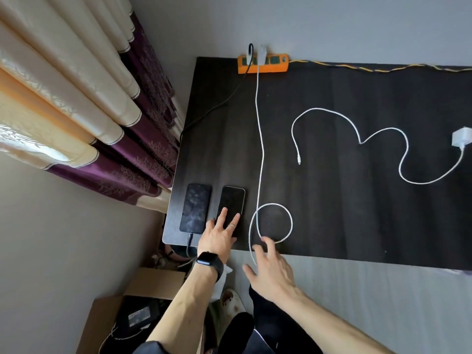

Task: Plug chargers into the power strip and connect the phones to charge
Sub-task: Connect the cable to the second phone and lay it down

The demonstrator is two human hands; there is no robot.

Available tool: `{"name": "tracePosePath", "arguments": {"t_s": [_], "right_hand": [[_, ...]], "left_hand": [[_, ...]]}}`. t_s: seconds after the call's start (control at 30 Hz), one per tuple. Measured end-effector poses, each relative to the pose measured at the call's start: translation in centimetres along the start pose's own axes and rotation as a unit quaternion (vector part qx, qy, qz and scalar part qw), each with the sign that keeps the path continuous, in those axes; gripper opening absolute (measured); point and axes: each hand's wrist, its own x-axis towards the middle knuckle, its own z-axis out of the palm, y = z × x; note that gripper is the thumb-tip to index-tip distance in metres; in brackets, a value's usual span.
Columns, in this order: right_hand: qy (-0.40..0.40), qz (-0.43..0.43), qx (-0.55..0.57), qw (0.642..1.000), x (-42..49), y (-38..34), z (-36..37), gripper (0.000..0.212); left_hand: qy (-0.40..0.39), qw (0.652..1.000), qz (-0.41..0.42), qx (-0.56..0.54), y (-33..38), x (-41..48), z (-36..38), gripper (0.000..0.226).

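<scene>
Phones lie side by side at the near left corner of the dark table (332, 226), long axes running near to far. The left phone (195, 207) has a black cable (189, 245) at its near end; the right phone (231, 204) has none. The left hand (220, 235) rests spread, fingers flat on the right phone's near half, pinching nothing. The right hand (268, 267) hovers open just right of it, fingertips at the loop of the white cable (260, 139), whose loose end (254, 260) hangs past the near table edge beside that hand. That cable runs far to a white charger (261, 55) in the orange power strip (263, 63) at the far edge. The coming move looks to be right-hand work: the plug must travel left to the right phone's near end, close to the table edge. A second white charger (461, 137) and its cable (357, 134) lie unplugged at the right, with open tabletop around.
</scene>
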Motion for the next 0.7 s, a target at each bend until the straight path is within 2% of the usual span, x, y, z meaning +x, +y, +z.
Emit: {"name": "tracePosePath", "arguments": {"t_s": [0.07, 0.2, 0.3, 0.43, 0.5, 0.57, 0.67, 0.7], "right_hand": [[0.019, 0.008, 0.018, 1.000, -0.7, -0.1, 0.5, 0.047], [0.030, 0.051, 0.060, 0.996, 0.9, -0.7, -1.1, 0.051], [0.032, 0.028, 0.003, 0.999, 2.5, -1.7, -1.6, 0.055], [0.017, 0.015, -0.061, 0.998, 3.0, -2.4, -0.9, 0.036], [-0.031, 0.020, -0.050, 0.998, 1.9, -1.9, 0.3, 0.031], [-0.121, 0.031, -0.029, 0.992, -0.1, -0.5, 2.0, 0.027], [-0.302, 0.068, -0.054, 0.949, -3.5, 1.8, 4.2, 0.023], [-0.341, 0.094, -0.054, 0.934, -4.1, 2.5, 4.6, 0.018]], "left_hand": [[-0.003, 1.000, -0.006, -0.001, 0.2, -0.1, -0.2, 0.066], [-0.004, 1.000, -0.020, -0.015, 0.6, -0.3, -0.3, 0.066], [-0.022, 1.000, -0.017, -0.011, 0.2, -0.3, -0.4, 0.079], [-0.034, 0.999, -0.004, 0.000, -0.2, -0.2, -0.9, 0.087], [-0.039, 0.999, -0.005, 0.006, -0.3, -0.3, -1.1, 0.087], [-0.042, 0.999, -0.003, 0.009, -0.4, -0.3, -1.2, 0.088], [-0.047, 0.999, 0.002, 0.010, -0.7, -0.4, -1.0, 0.085], [-0.047, 0.999, 0.004, 0.011, -0.8, -0.4, -0.9, 0.084]]}}
